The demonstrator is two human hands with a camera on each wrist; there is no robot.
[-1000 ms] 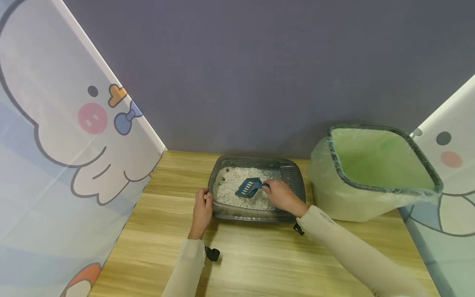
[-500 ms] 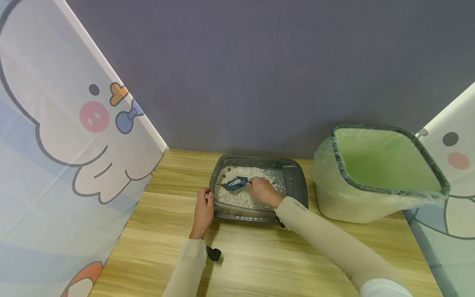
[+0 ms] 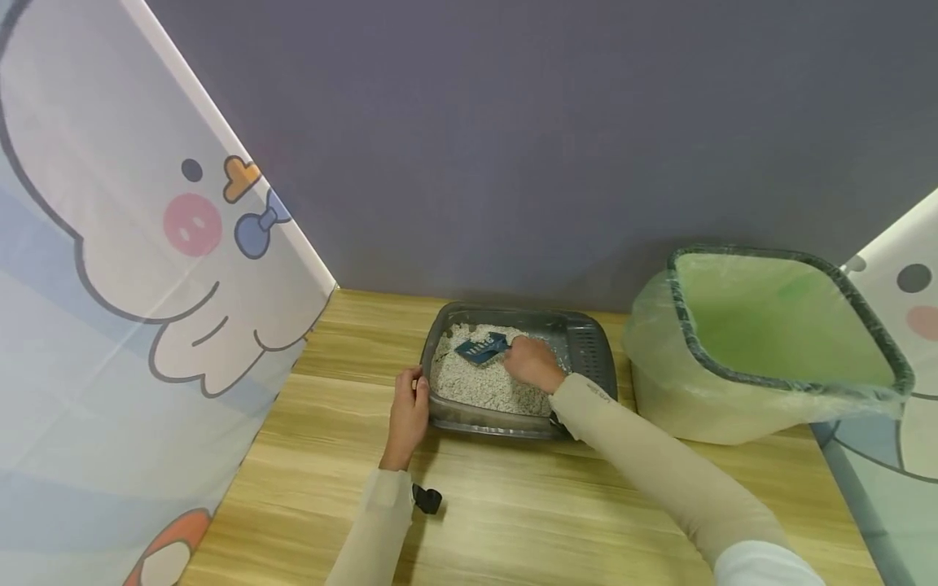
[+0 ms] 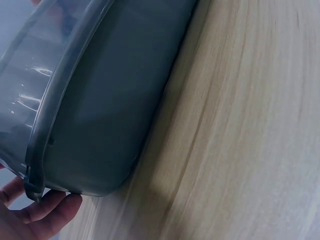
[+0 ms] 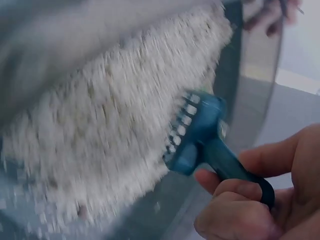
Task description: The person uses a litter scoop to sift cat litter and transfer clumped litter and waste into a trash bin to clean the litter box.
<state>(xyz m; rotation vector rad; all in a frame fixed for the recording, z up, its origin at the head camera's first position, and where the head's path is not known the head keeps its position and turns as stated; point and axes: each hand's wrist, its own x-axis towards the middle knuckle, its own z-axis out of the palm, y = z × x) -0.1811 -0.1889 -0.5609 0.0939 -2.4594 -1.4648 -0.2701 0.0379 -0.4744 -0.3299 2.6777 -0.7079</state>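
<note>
A grey litter tray [image 3: 592,359] filled with pale litter [image 3: 476,384] sits on the wooden table [image 3: 513,513]. My right hand [image 3: 533,365] grips the handle of a blue slotted scoop [image 3: 479,349], whose blade lies on the litter near the tray's far left corner. The right wrist view is blurred but shows the scoop [image 5: 200,130] and my right hand [image 5: 250,200] curled round its handle above the litter [image 5: 100,125]. My left hand [image 3: 409,407] holds the tray's left rim; its fingers [image 4: 35,212] wrap under the tray wall [image 4: 100,100].
A bin lined with a green bag [image 3: 762,342] stands open just right of the tray. Cartoon-printed panels [image 3: 146,285] close off the left and right sides, with a grey wall behind. A small black strap buckle [image 3: 427,498] lies by my left sleeve.
My right hand has drawn the scoop leftward through the litter and then toward the tray's far side. My left hand stays on the tray's rim.
</note>
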